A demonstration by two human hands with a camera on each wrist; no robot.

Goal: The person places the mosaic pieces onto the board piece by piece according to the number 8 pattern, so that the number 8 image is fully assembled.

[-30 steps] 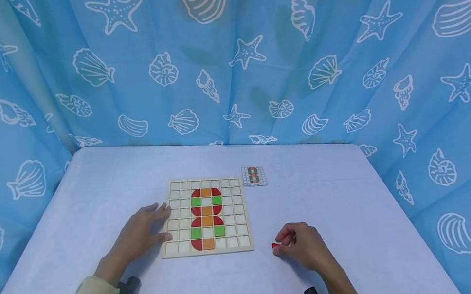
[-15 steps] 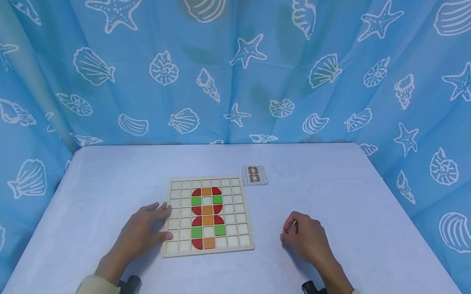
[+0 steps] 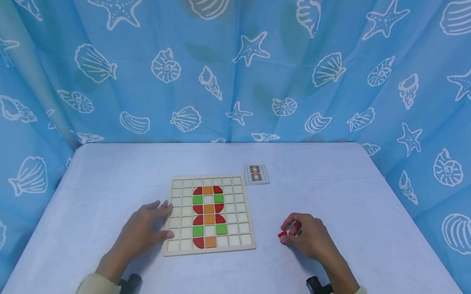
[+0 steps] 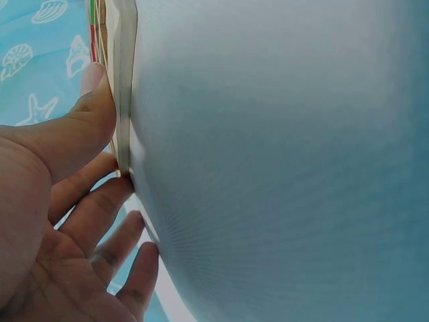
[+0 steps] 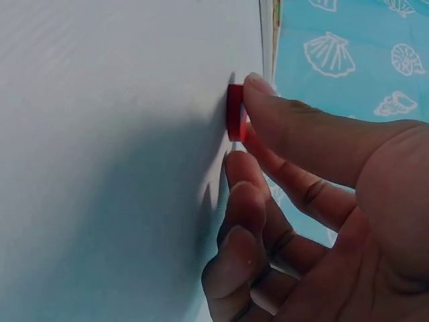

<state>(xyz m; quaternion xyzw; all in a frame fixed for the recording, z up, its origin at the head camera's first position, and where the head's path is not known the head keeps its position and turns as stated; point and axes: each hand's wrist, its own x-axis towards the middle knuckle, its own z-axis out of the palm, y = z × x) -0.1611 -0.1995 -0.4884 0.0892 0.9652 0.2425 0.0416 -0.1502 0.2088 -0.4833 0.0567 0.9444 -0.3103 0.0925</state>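
Observation:
A pale wooden grid board (image 3: 247, 241) lies on the table, holding a figure of red, orange and green tiles. My left hand (image 3: 137, 232) rests against its left edge, fingers spread and loose. The left wrist view shows the thumb (image 4: 94, 100) on the board's rim (image 4: 124, 87) and fingertips touching the edge near the corner. Right of the board, my right hand (image 3: 310, 236) pinches a small red tile (image 3: 282, 234) between thumb and index finger. In the right wrist view the red tile (image 5: 234, 113) is edge-on, close to the tablecloth, and its exact outline is hidden.
A small printed card (image 3: 256, 174) with a similar coloured figure lies beyond the board's right corner. White cloth covers the table (image 3: 332, 179). A blue curtain (image 3: 208, 72) with shell prints hangs behind and around it. Each wrist wears a black camera mount (image 3: 131, 284).
My right hand has shifted slightly right and away from the board with the red tile. The tile was mostly hidden by the fingers half a second ago and shows again now. The left hand stays put.

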